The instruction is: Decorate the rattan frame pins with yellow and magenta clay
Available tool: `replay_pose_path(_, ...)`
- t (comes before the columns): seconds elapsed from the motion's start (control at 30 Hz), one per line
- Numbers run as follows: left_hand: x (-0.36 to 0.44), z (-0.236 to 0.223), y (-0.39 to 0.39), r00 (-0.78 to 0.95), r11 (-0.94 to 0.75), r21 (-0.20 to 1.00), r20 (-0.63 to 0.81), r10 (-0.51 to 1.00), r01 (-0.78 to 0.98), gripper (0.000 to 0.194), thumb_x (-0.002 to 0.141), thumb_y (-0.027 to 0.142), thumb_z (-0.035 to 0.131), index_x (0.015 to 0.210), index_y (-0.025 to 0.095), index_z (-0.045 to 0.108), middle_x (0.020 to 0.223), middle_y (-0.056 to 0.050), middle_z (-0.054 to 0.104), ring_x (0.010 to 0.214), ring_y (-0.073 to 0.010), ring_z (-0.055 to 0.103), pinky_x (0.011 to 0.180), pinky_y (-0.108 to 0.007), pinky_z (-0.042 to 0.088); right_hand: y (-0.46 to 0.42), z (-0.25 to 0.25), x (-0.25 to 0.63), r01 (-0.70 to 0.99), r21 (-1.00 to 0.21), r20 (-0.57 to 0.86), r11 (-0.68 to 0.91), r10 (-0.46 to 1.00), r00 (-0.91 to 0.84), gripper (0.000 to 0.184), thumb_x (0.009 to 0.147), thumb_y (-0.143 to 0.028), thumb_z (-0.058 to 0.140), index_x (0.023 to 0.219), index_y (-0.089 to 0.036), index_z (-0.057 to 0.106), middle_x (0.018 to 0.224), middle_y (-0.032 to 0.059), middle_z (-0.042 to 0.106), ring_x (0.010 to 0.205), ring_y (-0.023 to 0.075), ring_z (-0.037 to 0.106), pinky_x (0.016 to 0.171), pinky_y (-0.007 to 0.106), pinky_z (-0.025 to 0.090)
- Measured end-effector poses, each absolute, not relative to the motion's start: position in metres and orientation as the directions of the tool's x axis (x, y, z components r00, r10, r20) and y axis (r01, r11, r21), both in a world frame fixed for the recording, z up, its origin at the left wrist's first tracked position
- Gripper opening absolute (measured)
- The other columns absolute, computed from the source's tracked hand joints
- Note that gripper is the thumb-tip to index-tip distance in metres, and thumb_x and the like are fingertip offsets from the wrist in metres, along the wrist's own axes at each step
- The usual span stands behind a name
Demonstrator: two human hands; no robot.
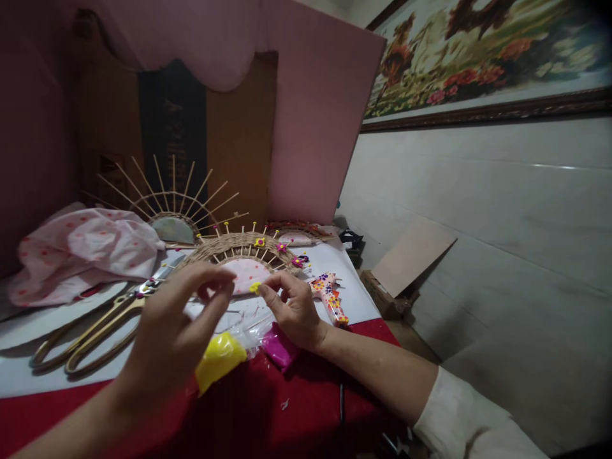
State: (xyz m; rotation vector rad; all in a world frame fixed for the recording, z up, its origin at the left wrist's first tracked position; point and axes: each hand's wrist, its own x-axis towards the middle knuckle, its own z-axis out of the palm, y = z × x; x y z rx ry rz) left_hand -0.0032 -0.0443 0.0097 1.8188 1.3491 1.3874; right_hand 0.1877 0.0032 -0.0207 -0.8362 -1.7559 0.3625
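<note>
- the small, soft-looking yellow piece (255,287) lies at the tips of the right hand (296,309), its thumb and forefinger clamped on it; it sticks out from them towards the left hand (167,319)
- the left hand, slightly blurred, is raised nearby, its thumb and forefinger curved and apart; the yellow piece is beyond that gap, clear of its fingertips
- behind the piece stands an arched, woven tan twine frame (215,245) with thin sticks and small yellow and magenta flowers; a pink-dotted, half-round panel (243,268) fills its middle
- nearer the wearer lie a bright yellow plastic packet (220,358) and a magenta plastic packet (280,347); brass-coloured scissors handles (102,331) lie left of the left hand
</note>
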Motion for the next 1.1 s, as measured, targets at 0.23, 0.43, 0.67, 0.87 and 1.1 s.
replay_pose_path(0.23,0.029,0.012,0.01,0.238,-0.163,0.987,0.157,0.958,0.002,0.03,0.082,0.044,0.056,0.09,0.017,0.064,0.084,-0.004,0.063,0.072,-0.0155,0.058,0.063,-0.027,0.046,0.001,-0.02,0.188,0.295,-0.669,0.666,0.682,0.727,-0.169,0.014,0.087,-0.026,0.054,0.076,-0.018,0.058,0.071,-0.0007,0.058,0.063,0.0103,0.051,0.058,0.024,0.041)
replay_pose_path(0.43,0.025,-0.006,-0.003,0.286,-0.168,0.979,0.195,0.938,-0.117,0.021,0.076,0.034,0.068,0.09,0.018,0.066,0.082,-0.002,0.064,0.075,-0.0139,0.057,0.064,-0.023,0.045,0.001,-0.025,0.186,0.233,-0.753,0.586,0.615,0.788,-0.188,0.016,0.088,-0.028,0.053,0.077,-0.018,0.059,0.072,-0.0005,0.059,0.065,0.0105,0.051,0.06,0.024,0.041)
replay_pose_path(0.67,0.023,-0.004,-0.006,0.259,-0.069,0.989,0.102,0.96,-0.131,0.021,0.068,0.03,0.073,0.084,0.017,0.068,0.082,-0.003,0.067,0.071,-0.0135,0.058,0.062,-0.023,0.045,0.0,-0.03,0.187,0.252,-0.779,0.532,0.575,0.817,-0.221,0.018,0.088,-0.031,0.053,0.077,-0.018,0.058,0.07,-0.0009,0.057,0.06,0.01,0.048,0.056,0.024,0.04)
replay_pose_path(0.87,0.023,-0.003,-0.008,0.226,-0.014,0.981,0.058,0.972,-0.193,0.017,0.065,0.025,0.074,0.076,0.014,0.068,0.069,-0.002,0.064,0.06,-0.0115,0.055,0.057,-0.023,0.044,0.001,-0.027,0.184,0.244,-0.78,0.533,0.576,0.817,-0.221,0.023,0.091,-0.033,0.047,0.078,-0.017,0.058,0.069,0.0001,0.057,0.059,0.0101,0.051,0.056,0.024,0.042)
replay_pose_path(1.1,0.022,-0.004,-0.007,0.221,-0.012,0.977,0.061,0.973,-0.212,0.019,0.065,0.026,0.075,0.077,0.013,0.067,0.07,-0.002,0.064,0.061,-0.0109,0.055,0.058,-0.023,0.043,0.001,-0.027,0.186,0.273,-0.751,0.565,0.602,0.799,-0.208,0.017,0.088,-0.032,0.053,0.082,-0.018,0.059,0.071,-0.0003,0.058,0.059,0.0096,0.051,0.053,0.023,0.042)
